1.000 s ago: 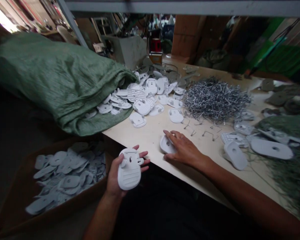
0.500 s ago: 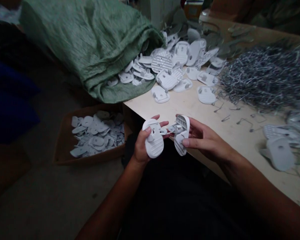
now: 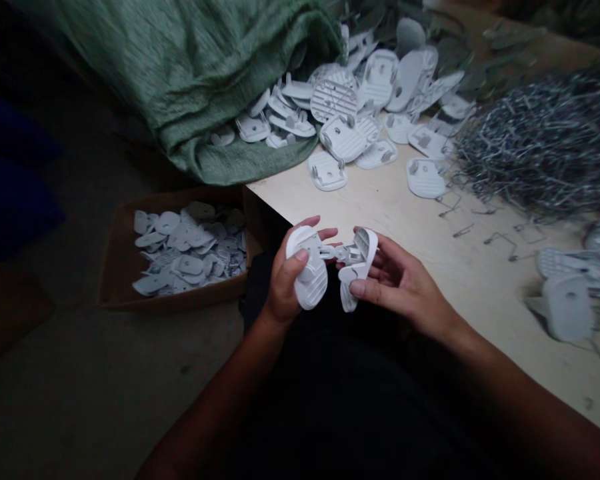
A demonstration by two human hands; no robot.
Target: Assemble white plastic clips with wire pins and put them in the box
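My left hand (image 3: 286, 283) is closed on a white oval plastic plate (image 3: 314, 283) with a ribbed face, its thumb pressed on the front. My right hand (image 3: 397, 280) grips a second white plastic piece (image 3: 359, 263) between thumb and fingers. That piece is turned nearly edge-on, with its ribbed inner side partly showing. Small white tabs (image 3: 336, 252) bridge the gap between the two pieces; whether they are joined there I cannot tell. Both hands are in front of my body by the table's near edge, and the fingers behind the pieces are partly hidden.
A green woven sack (image 3: 220, 87) spills white plastic plates (image 3: 345, 137) onto the wooden table (image 3: 375, 200). Right of them lies a tangled heap of bent metal wires (image 3: 545, 147). More plates (image 3: 570, 307) lie near right. A brown box (image 3: 175, 303) of similar pieces stands lower left.
The plate in my left hand has tilted more edge-on. My right hand has turned its piece and brought it slightly left, closer to the left one. The whole view has shifted a little.
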